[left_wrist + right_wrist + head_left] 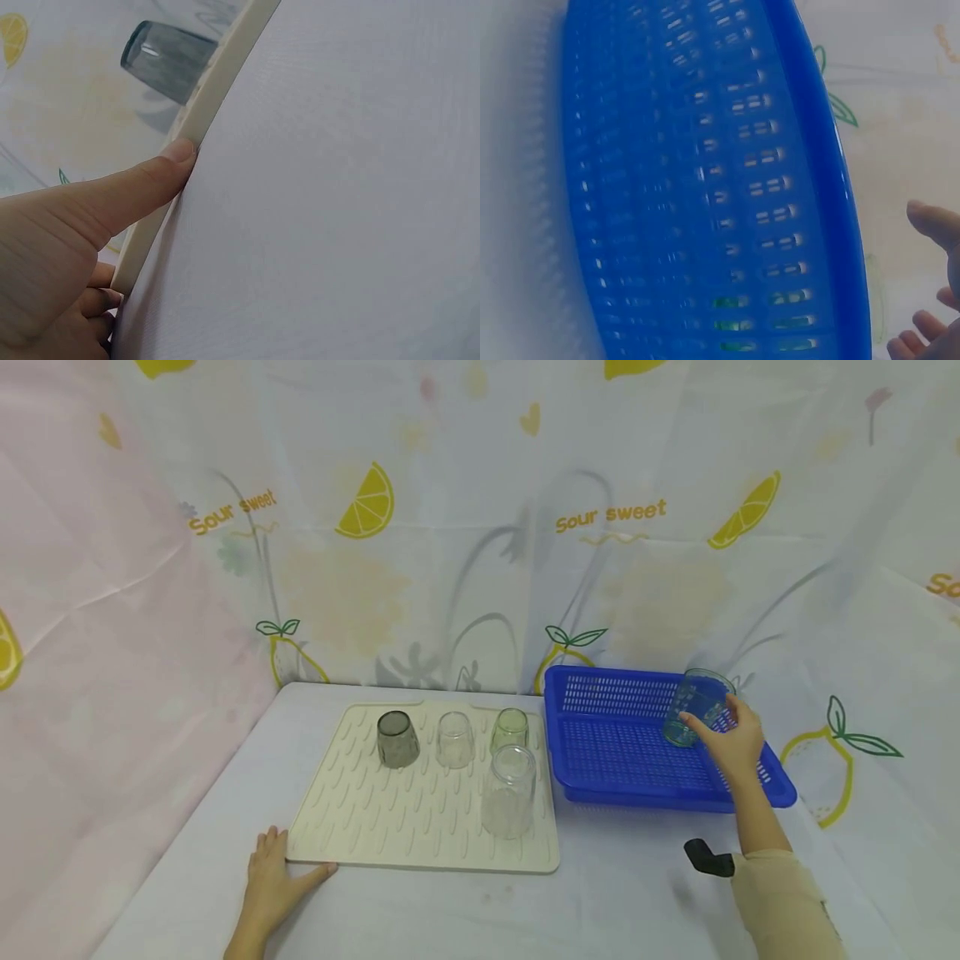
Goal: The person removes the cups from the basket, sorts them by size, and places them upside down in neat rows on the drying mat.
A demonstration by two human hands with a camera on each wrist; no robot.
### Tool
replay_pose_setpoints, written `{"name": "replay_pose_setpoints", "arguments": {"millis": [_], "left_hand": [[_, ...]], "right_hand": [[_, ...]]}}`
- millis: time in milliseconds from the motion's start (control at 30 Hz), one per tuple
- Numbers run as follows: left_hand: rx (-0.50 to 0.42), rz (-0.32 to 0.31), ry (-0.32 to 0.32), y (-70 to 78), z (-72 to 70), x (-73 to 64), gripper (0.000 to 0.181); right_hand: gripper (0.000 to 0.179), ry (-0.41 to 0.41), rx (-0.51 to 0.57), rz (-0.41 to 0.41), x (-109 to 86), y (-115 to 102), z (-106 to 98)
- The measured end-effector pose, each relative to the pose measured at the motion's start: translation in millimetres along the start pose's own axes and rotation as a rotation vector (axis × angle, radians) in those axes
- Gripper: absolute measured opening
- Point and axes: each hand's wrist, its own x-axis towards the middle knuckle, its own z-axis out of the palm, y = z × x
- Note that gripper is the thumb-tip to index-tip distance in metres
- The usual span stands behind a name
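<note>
My left hand (272, 878) rests at the front left corner of a cream drying mat (442, 827). Its thumb (178, 152) lies along the mat's edge, the other fingers round the side. At the right, my right hand (735, 742) is spread over a clear greenish glass (678, 727) with pale markings, inside a blue plastic basket (600, 797). In the right wrist view a gap shows between thumb (934, 221) and fingers; little of the glass can be made out there. Whether fingertips touch it is unclear.
On the mat stand a dark grey glass (397, 745), a small clear glass (455, 745), a greenish glass (510, 727) and a tall clear glass (508, 802). The basket sits beside the mat's right edge. A lemon-print cloth (465, 568) hangs behind the white tabletop (450, 914).
</note>
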Motion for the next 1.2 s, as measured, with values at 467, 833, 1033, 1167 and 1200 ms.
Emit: {"name": "replay_pose_setpoints", "arguments": {"millis": [467, 833, 1033, 1167, 1200], "left_hand": [[-0.010, 0.006, 0.006, -1.2, 1.5, -0.9, 0.103], [0.000, 0.035, 0.036, -1.8, 2.5, -1.2, 0.103], [-0.001, 0.036, 0.041, 0.1, 2.0, -1.5, 0.101], [0.007, 0.025, 0.036, -0.1, 1.3, -2.2, 0.102], [0.009, 0.023, 0.034, -0.3, 1.1, -2.3, 0.102]], "right_hand": [[0.093, -0.153, -0.184, 0.059, 31.3, 12, -5], [0.104, -0.215, -0.130, 0.203, 40.4, 28, 6], [0.104, -0.164, -0.088, 0.229, 45.2, 32, 13], [0.102, -0.141, -0.068, 0.244, 47.4, 30, 17], [0.101, -0.133, -0.062, 0.245, 47.8, 29, 17]]}}
